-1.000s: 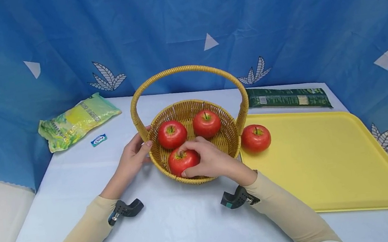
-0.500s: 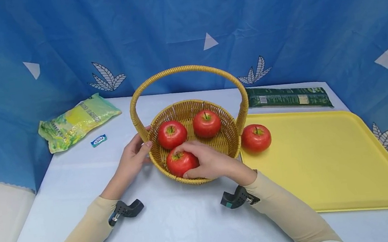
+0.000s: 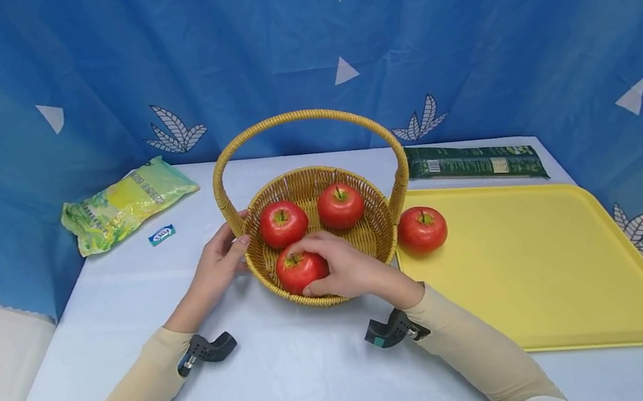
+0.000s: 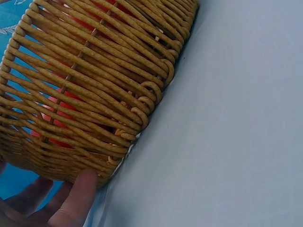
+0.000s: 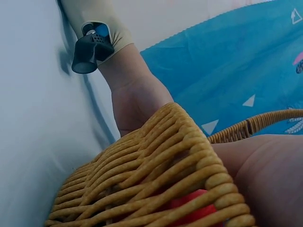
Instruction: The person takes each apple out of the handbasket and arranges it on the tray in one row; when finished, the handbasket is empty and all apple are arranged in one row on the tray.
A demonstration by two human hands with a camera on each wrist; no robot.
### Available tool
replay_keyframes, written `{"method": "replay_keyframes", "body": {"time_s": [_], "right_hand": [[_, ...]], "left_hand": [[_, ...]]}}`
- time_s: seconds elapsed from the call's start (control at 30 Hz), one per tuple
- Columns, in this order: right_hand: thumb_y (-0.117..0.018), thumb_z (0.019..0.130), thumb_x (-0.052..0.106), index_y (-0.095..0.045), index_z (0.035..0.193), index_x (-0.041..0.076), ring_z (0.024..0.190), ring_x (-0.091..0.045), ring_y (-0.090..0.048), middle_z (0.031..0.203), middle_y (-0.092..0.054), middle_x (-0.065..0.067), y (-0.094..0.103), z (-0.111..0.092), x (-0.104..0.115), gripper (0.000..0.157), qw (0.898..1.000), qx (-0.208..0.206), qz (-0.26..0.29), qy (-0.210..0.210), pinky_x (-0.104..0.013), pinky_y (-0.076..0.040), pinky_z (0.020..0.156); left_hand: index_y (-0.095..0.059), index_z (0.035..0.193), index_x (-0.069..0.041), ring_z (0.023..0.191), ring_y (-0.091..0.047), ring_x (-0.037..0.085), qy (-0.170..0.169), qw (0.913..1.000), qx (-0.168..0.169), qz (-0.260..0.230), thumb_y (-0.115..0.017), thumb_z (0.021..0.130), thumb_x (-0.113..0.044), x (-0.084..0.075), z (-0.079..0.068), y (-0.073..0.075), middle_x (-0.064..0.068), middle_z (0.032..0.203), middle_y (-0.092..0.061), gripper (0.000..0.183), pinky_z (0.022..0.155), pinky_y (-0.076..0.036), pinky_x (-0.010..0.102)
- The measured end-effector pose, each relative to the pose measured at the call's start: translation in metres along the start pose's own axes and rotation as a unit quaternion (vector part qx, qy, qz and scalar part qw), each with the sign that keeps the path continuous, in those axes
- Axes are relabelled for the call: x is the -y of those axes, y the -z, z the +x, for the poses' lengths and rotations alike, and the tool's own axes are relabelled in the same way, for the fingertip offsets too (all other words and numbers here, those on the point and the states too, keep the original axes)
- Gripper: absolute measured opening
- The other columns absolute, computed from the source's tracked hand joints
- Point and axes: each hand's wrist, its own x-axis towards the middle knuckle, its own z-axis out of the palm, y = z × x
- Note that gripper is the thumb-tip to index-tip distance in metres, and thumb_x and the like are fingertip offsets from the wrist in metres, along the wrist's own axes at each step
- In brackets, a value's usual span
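A woven basket with a tall arched handle stands on the white table, with three red apples in it. My right hand reaches over the near rim and grips the front apple, thumb and fingers on either side. Behind that one sit a left apple and a right apple. My left hand holds the basket's left side at the foot of the handle. In the left wrist view, its fingers touch the outer weave low down. The right wrist view shows mostly basket wall.
A yellow tray lies on the right, with another red apple at its left edge beside the basket. A long green packet lies behind the tray. At the back left are a yellow-green bag and a small wrapped packet.
The front apple has shifted slightly left in the basket, with my right hand on it throughout. My left hand stays at the basket's side.
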Motion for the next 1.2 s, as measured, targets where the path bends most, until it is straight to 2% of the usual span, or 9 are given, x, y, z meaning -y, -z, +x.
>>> {"method": "replay_keyframes", "body": {"time_s": [0.17,0.47,0.63,0.77,0.87,0.97,1.1,1.2], "right_hand": [[-0.084,0.083,0.016,-0.064,0.133,0.02,0.131,-0.031,-0.052,0.143,-0.052,-0.013,0.005,-0.003,0.001,0.054,1.0,-0.008,-0.011,-0.006,-0.053,-0.057,0.102],[-0.086,0.081,0.017,-0.064,0.134,0.02,0.132,-0.03,-0.053,0.144,-0.055,-0.008,0.035,-0.03,-0.005,0.057,0.999,-0.036,0.002,0.024,-0.049,-0.059,0.099],[-0.086,0.08,0.014,-0.064,0.134,0.02,0.131,-0.031,-0.053,0.144,-0.056,-0.007,0.053,-0.053,-0.012,0.059,0.997,-0.053,0.042,0.033,-0.045,-0.062,0.094],[-0.086,0.08,0.009,-0.062,0.136,0.015,0.132,-0.033,-0.053,0.146,-0.054,-0.009,0.07,-0.073,-0.018,0.062,0.994,-0.046,0.093,0.033,-0.037,-0.063,0.092],[-0.085,0.08,0.006,-0.06,0.136,0.012,0.129,-0.034,-0.053,0.144,-0.054,-0.012,0.083,-0.088,-0.025,0.061,0.992,-0.045,0.112,0.029,-0.032,-0.063,0.09],[-0.082,0.082,0.004,-0.06,0.136,0.009,0.125,-0.027,-0.056,0.141,-0.055,-0.012,0.096,-0.103,-0.034,0.058,0.991,-0.052,0.118,0.031,-0.031,-0.063,0.088],[-0.078,0.085,-0.001,-0.057,0.137,0.004,0.12,-0.012,-0.059,0.137,-0.059,0.0,0.112,-0.119,-0.048,0.057,0.989,-0.064,0.13,0.043,-0.03,-0.064,0.085],[-0.075,0.084,-0.007,-0.056,0.138,0.001,0.116,-0.006,-0.061,0.134,-0.058,0.009,0.123,-0.131,-0.059,0.058,0.987,-0.08,0.136,0.043,-0.027,-0.064,0.081]], "left_hand": [[-0.033,0.16,-0.015,0.128,-0.055,0.049,-0.004,1.0,-0.002,0.002,-0.048,0.109,-0.025,0.002,-0.001,0.001,0.024,0.16,-0.04,0.054,0.072,-0.063,0.023],[-0.033,0.16,-0.016,0.13,-0.054,0.049,0.0,1.0,-0.004,0.008,-0.047,0.109,-0.025,0.001,-0.001,0.003,0.023,0.161,-0.038,0.053,0.072,-0.063,0.023],[-0.032,0.16,-0.015,0.128,-0.055,0.05,-0.004,1.0,-0.001,0.008,-0.047,0.109,-0.024,0.001,-0.002,0.002,0.025,0.16,-0.039,0.054,0.072,-0.063,0.023],[-0.033,0.16,-0.015,0.129,-0.055,0.049,-0.003,1.0,0.0,0.008,-0.047,0.109,-0.025,0.001,-0.002,0.001,0.024,0.16,-0.039,0.054,0.072,-0.063,0.022],[-0.033,0.16,-0.017,0.131,-0.054,0.049,0.002,1.0,0.003,0.007,-0.047,0.109,-0.025,0.001,-0.001,0.001,0.023,0.161,-0.038,0.053,0.073,-0.063,0.023],[-0.033,0.16,-0.018,0.132,-0.053,0.048,0.007,0.9999,0.003,0.012,-0.047,0.109,-0.025,0.001,0.0,0.001,0.021,0.162,-0.037,0.054,0.074,-0.063,0.022],[-0.033,0.16,-0.019,0.134,-0.053,0.047,0.007,0.9998,0.0,0.016,-0.047,0.109,-0.025,0.001,0.0,0.001,0.021,0.162,-0.037,0.053,0.074,-0.063,0.022],[-0.033,0.16,-0.018,0.134,-0.053,0.047,0.006,0.9999,0.002,0.014,-0.048,0.109,-0.025,0.001,0.0,0.001,0.021,0.162,-0.037,0.054,0.075,-0.063,0.022]]}}
